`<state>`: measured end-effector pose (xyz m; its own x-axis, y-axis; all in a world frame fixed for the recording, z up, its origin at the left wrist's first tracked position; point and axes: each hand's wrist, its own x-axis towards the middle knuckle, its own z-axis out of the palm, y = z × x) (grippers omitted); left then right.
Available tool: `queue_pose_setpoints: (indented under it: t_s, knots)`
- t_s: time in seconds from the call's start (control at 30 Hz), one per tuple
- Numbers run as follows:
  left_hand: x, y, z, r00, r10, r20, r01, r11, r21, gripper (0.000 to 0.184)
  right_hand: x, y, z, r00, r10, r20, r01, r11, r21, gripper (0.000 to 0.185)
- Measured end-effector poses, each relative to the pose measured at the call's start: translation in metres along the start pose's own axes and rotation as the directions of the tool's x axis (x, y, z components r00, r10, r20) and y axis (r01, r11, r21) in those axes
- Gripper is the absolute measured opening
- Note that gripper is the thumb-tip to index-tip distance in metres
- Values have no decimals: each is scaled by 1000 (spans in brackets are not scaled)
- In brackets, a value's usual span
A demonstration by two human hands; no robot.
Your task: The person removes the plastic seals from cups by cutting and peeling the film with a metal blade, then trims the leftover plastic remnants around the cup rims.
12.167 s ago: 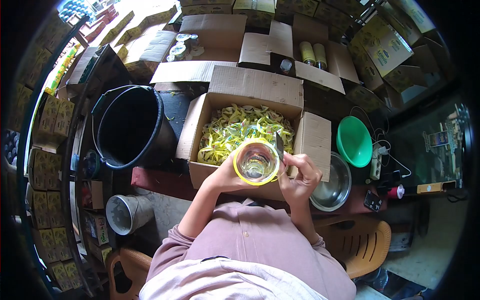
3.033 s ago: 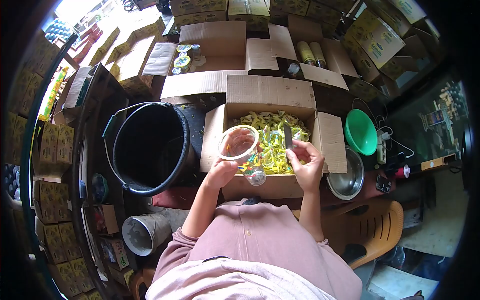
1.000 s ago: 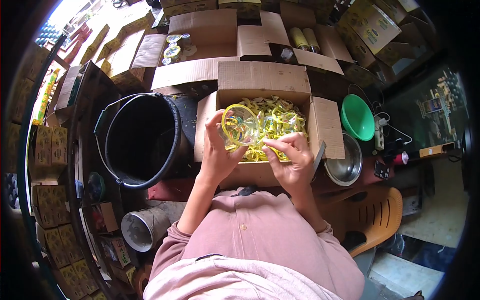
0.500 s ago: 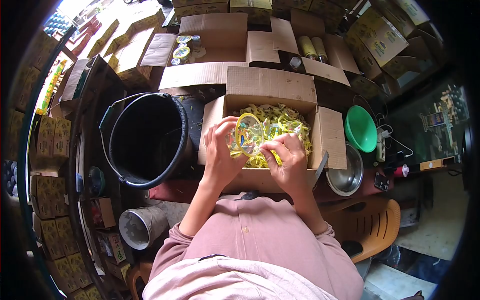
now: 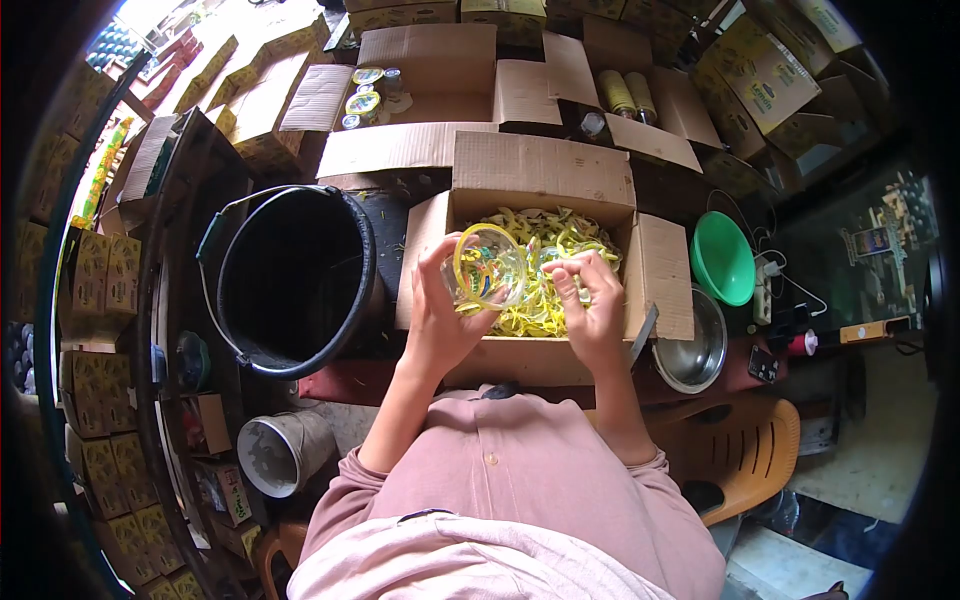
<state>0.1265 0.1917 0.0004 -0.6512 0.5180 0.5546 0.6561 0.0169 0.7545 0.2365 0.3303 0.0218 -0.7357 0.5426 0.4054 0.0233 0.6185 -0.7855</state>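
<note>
My left hand (image 5: 440, 310) is wrapped round a clear plastic jar (image 5: 495, 280) with a yellow rim, tilted so that its round opening shows. It is over an open cardboard box (image 5: 540, 165) holding a heap of thin yellow strips (image 5: 530, 322). To the right of the jar, and apart from it, is my right hand (image 5: 597, 310). Its thumb and fingertips are drawn together, and anything between them is too small to make out.
A black bucket (image 5: 230, 290) with a wire handle stands left of the box. On the right are a green bowl (image 5: 722, 258) and a metal bowl (image 5: 700, 345). Another open box (image 5: 425, 50) behind has several jars (image 5: 363, 103) at its left. An orange chair (image 5: 735, 455) stands at right.
My right hand has come away from the jar's rim and shifted a little right and up. The jar, still in my left hand, has turned so its opening and rim sit further left.
</note>
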Motion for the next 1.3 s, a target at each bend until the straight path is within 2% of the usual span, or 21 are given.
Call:
queue_pose_setpoints:
  t_s: [0.07,0.1,0.2,0.27,0.33,0.43,0.53,0.63,0.67,0.7,0.73,0.77,0.8,0.87,0.97,1.07,1.13,1.17,1.2,1.27,1.3]
  knots:
    - [0,0,0,998,-67,11,68,994,-90,70,2,6,2,983,177,46,-183,956,229,9]
    - [1,-1,1,995,-95,9,95,985,-143,71,1,20,6,983,181,28,-182,946,268,8]
    - [1,-8,3,983,-184,15,180,935,-307,70,-5,57,23,999,0,-44,-6,993,-121,13]
    - [2,-13,5,971,-239,29,229,880,-415,68,-17,84,33,998,-2,57,20,946,-323,4]
    - [1,-16,4,962,-268,46,261,865,-428,66,-26,82,37,992,55,114,11,862,-507,3]
    - [-2,-26,6,940,-333,77,328,817,-474,64,-31,91,36,989,38,144,39,866,-499,12]
    - [-4,-31,10,924,-369,105,367,769,-524,63,-30,81,31,984,99,146,-17,877,-480,27]
    - [-3,-23,13,870,-460,177,453,602,-658,56,-27,70,30,990,108,94,-58,903,-425,45]
    - [-2,-24,13,842,-501,200,491,560,-667,53,-25,71,31,970,189,155,-158,968,-193,48]
    - [-2,-25,14,811,-541,223,529,515,-675,49,-25,73,32,939,251,236,-268,962,45,51]
    - [-4,-27,15,776,-580,249,566,466,-680,47,-27,76,34,899,289,330,-383,884,268,54]
    - [-9,-36,19,744,-602,290,527,261,-809,41,-33,78,42,900,287,328,-422,764,489,59]
    - [-10,-41,22,743,-598,299,484,173,-858,41,-31,61,39,890,282,359,-447,700,557,57]
    - [-9,-46,25,743,-589,317,386,-10,-922,42,-31,34,40,930,197,311,-354,712,607,54]
    - [-10,-47,25,752,-579,316,415,42,-909,43,-25,21,46,965,156,212,-228,897,379,53]
    - [-15,-46,4,754,-588,292,357,-5,-934,45,-10,19,64,967,172,187,-248,808,534,52]
    - [-26,-36,-18,779,-626,32,294,319,-901,48,14,4,81,996,-48,74,8,886,464,48]
    - [-28,-28,-31,791,-593,-147,220,500,-837,54,26,-4,88,987,-132,93,81,901,426,51]
    - [-34,-26,-40,808,-478,-345,101,689,-717,54,37,-13,95,970,-213,114,154,908,390,54]
    - [-46,-25,-58,754,-277,-596,-38,887,-460,48,52,-33,108,929,-256,268,127,898,421,52]
    - [-52,-29,-67,726,-213,-653,-54,930,-363,47,60,-35,116,857,-384,344,286,909,304,51]
